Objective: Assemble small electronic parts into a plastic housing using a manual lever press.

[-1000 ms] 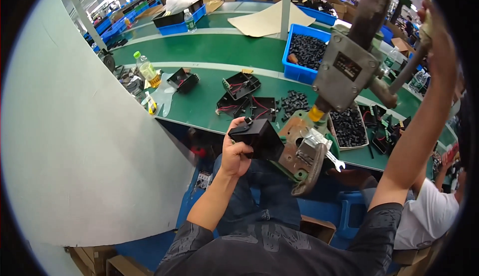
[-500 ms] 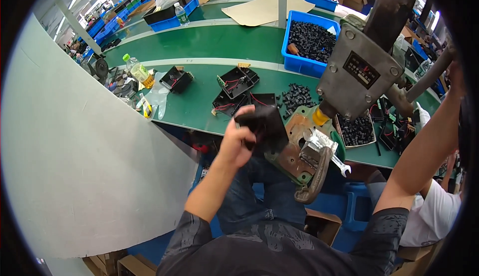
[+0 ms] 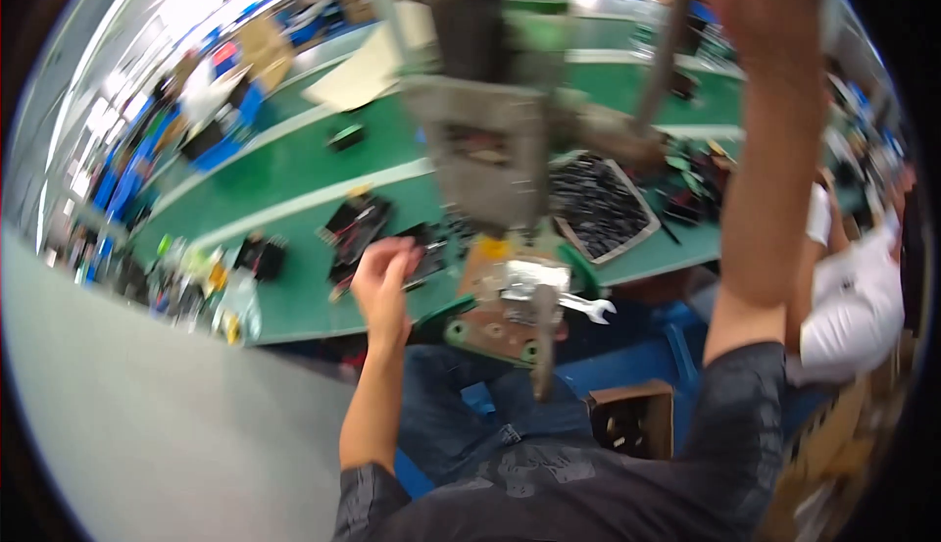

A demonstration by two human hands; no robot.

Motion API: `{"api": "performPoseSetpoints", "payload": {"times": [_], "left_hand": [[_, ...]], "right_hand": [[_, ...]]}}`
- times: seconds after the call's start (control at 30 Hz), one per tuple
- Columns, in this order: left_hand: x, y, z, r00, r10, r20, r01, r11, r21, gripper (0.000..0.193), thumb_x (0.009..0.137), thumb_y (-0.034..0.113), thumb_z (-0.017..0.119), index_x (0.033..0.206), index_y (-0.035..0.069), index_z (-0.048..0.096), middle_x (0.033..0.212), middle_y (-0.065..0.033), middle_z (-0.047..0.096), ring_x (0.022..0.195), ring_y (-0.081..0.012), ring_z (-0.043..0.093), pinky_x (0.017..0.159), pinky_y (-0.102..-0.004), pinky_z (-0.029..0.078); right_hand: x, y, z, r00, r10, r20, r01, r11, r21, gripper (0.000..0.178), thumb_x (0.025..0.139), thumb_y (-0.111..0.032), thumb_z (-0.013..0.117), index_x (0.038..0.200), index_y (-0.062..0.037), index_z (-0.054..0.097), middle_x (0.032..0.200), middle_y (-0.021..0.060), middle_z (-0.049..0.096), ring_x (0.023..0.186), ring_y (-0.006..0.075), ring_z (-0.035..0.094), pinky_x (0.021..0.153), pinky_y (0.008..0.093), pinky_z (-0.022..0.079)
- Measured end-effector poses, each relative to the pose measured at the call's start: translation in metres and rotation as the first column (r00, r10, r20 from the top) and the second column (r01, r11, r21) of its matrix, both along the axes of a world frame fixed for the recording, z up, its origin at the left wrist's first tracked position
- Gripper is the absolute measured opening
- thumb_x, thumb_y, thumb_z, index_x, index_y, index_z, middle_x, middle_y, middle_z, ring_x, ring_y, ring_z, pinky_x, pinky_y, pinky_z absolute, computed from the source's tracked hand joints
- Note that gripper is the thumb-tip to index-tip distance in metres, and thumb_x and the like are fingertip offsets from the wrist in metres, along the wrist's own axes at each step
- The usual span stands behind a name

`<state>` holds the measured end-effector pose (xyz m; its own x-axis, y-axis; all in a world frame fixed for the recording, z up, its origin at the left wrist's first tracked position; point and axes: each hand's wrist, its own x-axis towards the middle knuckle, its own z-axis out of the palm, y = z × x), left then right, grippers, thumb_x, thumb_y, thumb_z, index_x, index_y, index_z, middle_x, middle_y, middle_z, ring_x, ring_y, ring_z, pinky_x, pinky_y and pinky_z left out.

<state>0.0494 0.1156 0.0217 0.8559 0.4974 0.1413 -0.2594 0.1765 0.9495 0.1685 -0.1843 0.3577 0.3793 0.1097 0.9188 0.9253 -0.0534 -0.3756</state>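
Note:
My left hand (image 3: 382, 285) is raised in front of the bench, its fingers loosely bent and apart, with nothing seen in them. Just beyond it lie black plastic housings (image 3: 358, 223) with red wires. My right arm reaches up to the top right, where my right hand (image 3: 763, 1) is closed at the upper end of the press lever (image 3: 668, 57); its fingers are blurred and partly cut off. Between my hands stands the grey metal hand press (image 3: 490, 174). On its brown base plate (image 3: 482, 331) are a silvery wrapped block (image 3: 534, 275) and an open-end wrench (image 3: 590, 308).
A shallow tray of small black parts (image 3: 600, 211) sits right of the press. Another black housing (image 3: 260, 258) and a clear plastic bag (image 3: 238, 302) lie left. An opened carton (image 3: 632, 422) stands below the bench. A person in a white shirt (image 3: 855, 297) sits at right.
The black housing has left my left hand and is no longer seen there. My view has swung to the right, so the press appears further left; the picture is now blurred.

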Motion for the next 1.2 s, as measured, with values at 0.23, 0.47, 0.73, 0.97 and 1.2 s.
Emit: {"api": "performPoseSetpoints", "payload": {"times": [0.23,0.47,0.73,0.97,1.2], "left_hand": [[-0.098,0.012,-0.057,0.950,0.275,-0.148,-0.242,0.948,0.209,0.010,0.091,0.002,0.056,0.096,0.001,0.064,0.091,-0.0087,0.068,0.078,-0.0140,0.060,0.073,-0.0237,0.049],[-0.157,0.044,-0.107,0.895,0.341,-0.288,-0.336,0.939,0.067,0.010,0.091,0.002,0.054,0.099,0.003,0.060,0.089,-0.0106,0.067,0.072,-0.0154,0.060,0.067,-0.0236,0.050],[-0.214,0.044,-0.107,0.728,0.458,-0.511,-0.497,0.865,0.067,0.010,0.089,0.002,0.053,0.098,0.003,0.058,0.086,-0.0120,0.064,0.069,-0.0183,0.060,0.065,-0.0262,0.052],[-0.190,0.049,-0.097,0.701,0.515,-0.493,-0.568,0.822,0.050,0.010,0.089,0.004,0.054,0.098,0.004,0.057,0.085,-0.0125,0.064,0.069,-0.0198,0.060,0.064,-0.0274,0.052],[-0.199,0.039,-0.085,0.693,0.459,-0.556,-0.575,0.817,-0.042,0.010,0.089,0.004,0.054,0.098,0.004,0.057,0.085,-0.0125,0.064,0.070,-0.0197,0.060,0.063,-0.0276,0.051]], "right_hand": [[0.128,-0.070,-0.162,0.769,-0.596,-0.232,0.467,0.771,-0.433,0.028,0.093,-0.031,0.056,0.090,-0.0049,0.066,0.082,0.0121,0.070,0.070,0.0282,0.065,0.067,0.0420,0.052],[0.200,-0.078,-0.328,0.473,-0.817,-0.328,0.248,0.481,-0.841,0.021,0.082,-0.016,0.063,0.096,-0.0005,0.068,0.095,0.0209,0.072,0.087,0.0409,0.069,0.077,0.0486,0.056],[0.283,0.008,-0.359,0.562,-0.797,-0.219,0.253,0.418,-0.872,0.026,0.086,-0.009,0.057,0.111,-0.0065,0.064,0.117,0.0230,0.058,0.099,0.0420,0.062,0.081,0.0500,0.055],[0.326,0.035,-0.398,0.517,-0.849,-0.107,0.421,0.362,-0.832,0.019,0.085,-0.008,0.058,0.102,-0.0052,0.066,0.118,0.0200,0.051,0.098,0.0390,0.058,0.084,0.0473,0.054],[0.296,0.004,-0.379,0.538,-0.842,0.046,0.462,0.249,-0.851,0.011,0.079,-0.010,0.065,0.087,-0.0028,0.065,0.104,0.0155,0.055,0.094,0.0334,0.058,0.080,0.0425,0.052]]}}
